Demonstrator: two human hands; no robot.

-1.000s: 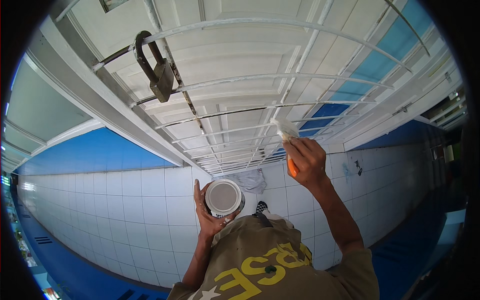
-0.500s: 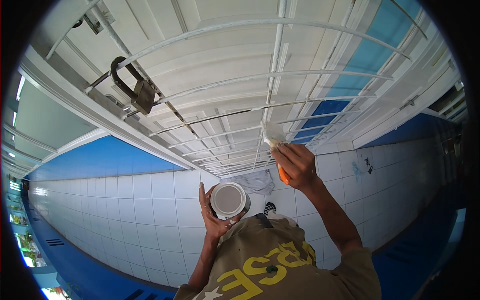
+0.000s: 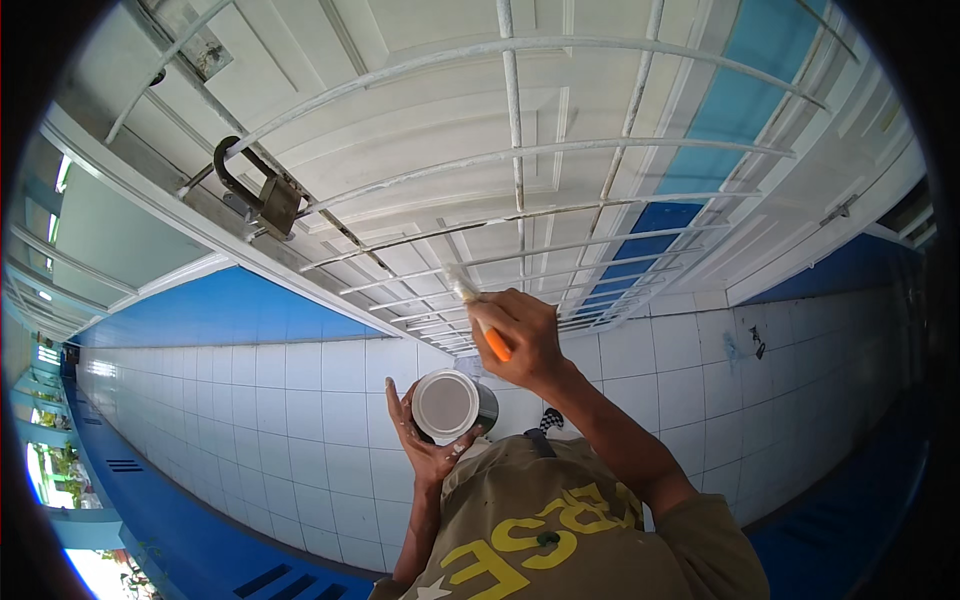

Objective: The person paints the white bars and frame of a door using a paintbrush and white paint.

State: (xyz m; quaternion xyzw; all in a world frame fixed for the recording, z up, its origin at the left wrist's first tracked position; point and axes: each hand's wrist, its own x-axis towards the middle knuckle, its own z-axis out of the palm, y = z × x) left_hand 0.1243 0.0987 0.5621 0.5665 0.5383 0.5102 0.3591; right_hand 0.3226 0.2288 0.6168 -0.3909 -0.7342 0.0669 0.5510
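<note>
In my right hand [image 3: 522, 338] is a paintbrush [image 3: 492, 338] with an orange handle; its white-coated bristles are up against the bars of a white metal grille [image 3: 585, 150]. My left hand [image 3: 425, 450] cups a round paint can [image 3: 446, 404] from its left and underside, thumb and fingers spread about it. Pale paint shows inside the can's rim, and white smears mark the fingers of that hand. Some grille bars look bright white, while others on the left show dark, worn patches.
A large padlock [image 3: 262, 203] hangs on the grille at the upper left. Behind the bars stands a white panelled door [image 3: 420, 110]. White floor tiles [image 3: 290, 420] spread below, bordered by a blue wall base [image 3: 225, 310]. A small dark object [image 3: 758, 343] lies on the floor at right.
My right hand has carried the paintbrush leftward and slightly down along the grille. The can in my left hand has shifted a little left, and the whole view has turned slightly.
</note>
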